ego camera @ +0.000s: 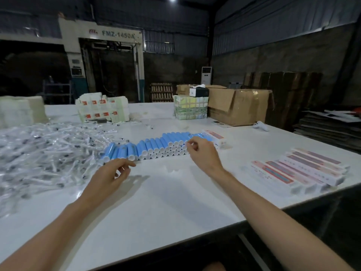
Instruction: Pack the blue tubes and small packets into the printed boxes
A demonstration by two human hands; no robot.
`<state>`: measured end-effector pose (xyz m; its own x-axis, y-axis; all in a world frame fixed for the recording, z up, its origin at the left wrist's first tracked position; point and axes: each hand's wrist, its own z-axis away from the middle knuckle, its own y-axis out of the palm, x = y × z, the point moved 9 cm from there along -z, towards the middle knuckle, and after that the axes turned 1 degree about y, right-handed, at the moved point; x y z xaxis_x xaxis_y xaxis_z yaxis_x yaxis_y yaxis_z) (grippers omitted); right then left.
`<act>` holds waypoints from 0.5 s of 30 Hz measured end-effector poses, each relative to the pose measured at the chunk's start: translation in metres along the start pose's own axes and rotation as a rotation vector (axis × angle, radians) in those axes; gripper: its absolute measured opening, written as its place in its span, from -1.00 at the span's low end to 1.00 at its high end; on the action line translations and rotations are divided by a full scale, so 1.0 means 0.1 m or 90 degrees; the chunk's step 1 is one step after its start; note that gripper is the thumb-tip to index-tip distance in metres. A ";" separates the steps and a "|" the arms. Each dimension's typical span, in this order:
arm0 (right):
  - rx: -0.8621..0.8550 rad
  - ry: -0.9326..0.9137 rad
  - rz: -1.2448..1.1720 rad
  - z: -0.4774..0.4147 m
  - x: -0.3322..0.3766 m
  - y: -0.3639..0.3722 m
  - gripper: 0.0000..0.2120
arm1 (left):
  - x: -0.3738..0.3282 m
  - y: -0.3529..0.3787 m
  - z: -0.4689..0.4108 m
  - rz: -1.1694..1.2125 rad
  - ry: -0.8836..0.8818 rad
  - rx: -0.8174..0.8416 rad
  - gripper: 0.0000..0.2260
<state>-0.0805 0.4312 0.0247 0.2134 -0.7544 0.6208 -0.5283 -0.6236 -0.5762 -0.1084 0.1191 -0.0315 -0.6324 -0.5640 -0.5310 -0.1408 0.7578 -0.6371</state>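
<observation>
the left hand [111, 174] hangs loosely curled, holding nothing, just before the left end of the blue tubes [156, 146]. the right hand [203, 152] bunches its fingertips at the row's right end; whether they pinch a tube i cannot tell. the tubes lie stacked side by side, so pulling a low one could set neighbours rolling. small packets [48, 145] heap at left; printed boxes [304, 170] sit near the right edge of the tabletop [175, 196], where a nudge might tip them off. bare surface lies between the arms
</observation>
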 end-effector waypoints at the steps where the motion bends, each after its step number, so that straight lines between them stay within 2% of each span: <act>1: 0.032 0.004 -0.055 -0.02 0.14 0.25 -0.80 | 0.03 -0.02 0.00 -0.004 -0.019 -0.008 -0.78; 5: 0.106 0.033 -0.180 -0.06 0.60 1.09 -0.68 | 0.13 -0.12 0.02 -0.052 -0.090 -0.045 -0.83; 9: 0.157 0.078 -0.258 0.05 0.87 1.76 -0.63 | 0.21 -0.19 0.04 -0.112 -0.142 -0.071 -0.80; 15: 0.230 0.062 -0.314 0.18 0.86 2.13 -0.64 | 0.20 -0.30 0.04 -0.234 -0.165 -0.040 -0.81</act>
<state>-0.1602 0.2293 -0.0542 0.2758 -0.3485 0.8958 -0.0709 -0.9368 -0.3426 -0.1137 0.0842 -0.0250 -0.3216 -0.8568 -0.4030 -0.3712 0.5057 -0.7788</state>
